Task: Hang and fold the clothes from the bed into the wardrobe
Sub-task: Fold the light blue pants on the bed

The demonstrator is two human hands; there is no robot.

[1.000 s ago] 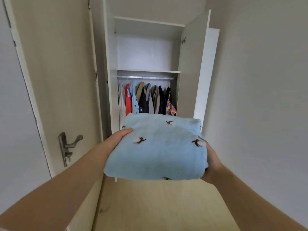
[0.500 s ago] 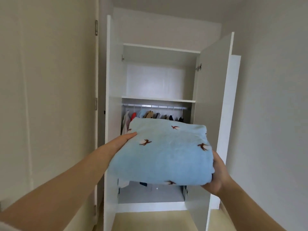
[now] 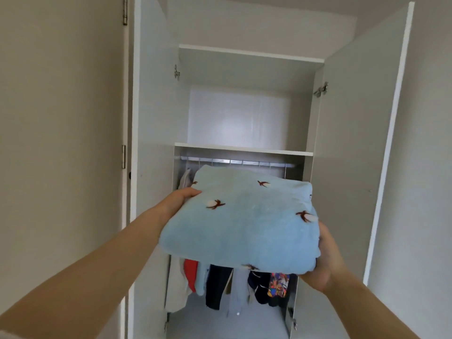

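Observation:
I carry a folded light-blue fleece garment [image 3: 244, 223] with small brown bird prints, held out at chest height in front of the open white wardrobe [image 3: 151, 118]. My left hand [image 3: 179, 198] grips its left edge, thumb on top. My right hand [image 3: 322, 263] cups its right side from beneath, fingers hidden under the cloth. The garment sits just below the level of the wardrobe's bare upper shelf [image 3: 244, 148]. Under that shelf several clothes [image 3: 217, 285] hang from the metal rail [image 3: 234, 161], partly hidden behind the bundle.
Both wardrobe doors stand open: the left door [image 3: 146, 216] beside a beige room door [image 3: 61, 143], the right door [image 3: 354, 143] angled toward a grey wall [image 3: 428, 192]. The wardrobe floor [image 3: 220, 321] shows below the hanging clothes.
I have come closer to the wardrobe, which now fills the view. The folded garment has risen toward the upper shelf. Both hands keep the same hold.

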